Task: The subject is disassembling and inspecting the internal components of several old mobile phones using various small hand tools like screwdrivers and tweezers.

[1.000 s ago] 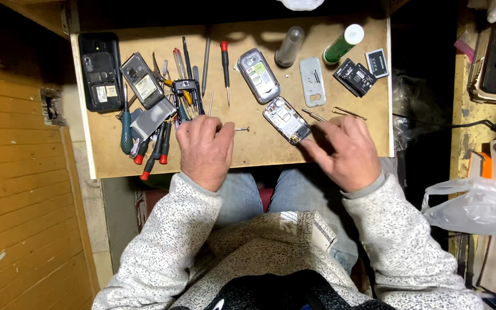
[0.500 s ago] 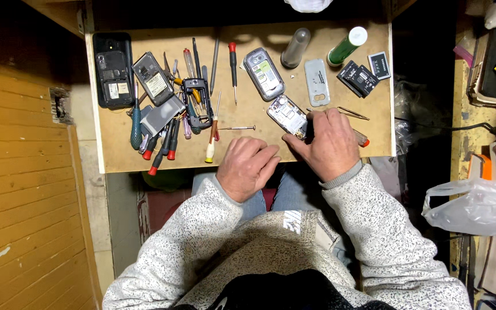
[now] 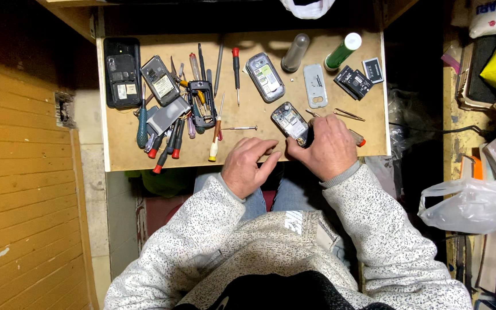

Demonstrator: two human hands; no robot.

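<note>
Since the earlier frames the left hand point(image 3: 249, 166) has slid from the tool pile at centre-left toward the middle of the desk point(image 3: 374, 132), and now rests near its front edge, fingers loosely spread and gripping nothing, their tips close to the opened phone point(image 3: 289, 123). The right hand point(image 3: 328, 148) has stayed put, fingers closed on the lower end of that phone, which lies tilted just right of the frame's centre with its bare insides facing up; the grip appears meant to steady it. A pair of tweezers point(image 3: 348, 114) lies just above the right hand, within easy reach. The screwdrivers point(image 3: 170, 140) sit heaped at centre-left, and a grey back cover point(image 3: 315, 86) rests apart in the upper middle, seemingly set aside.
</note>
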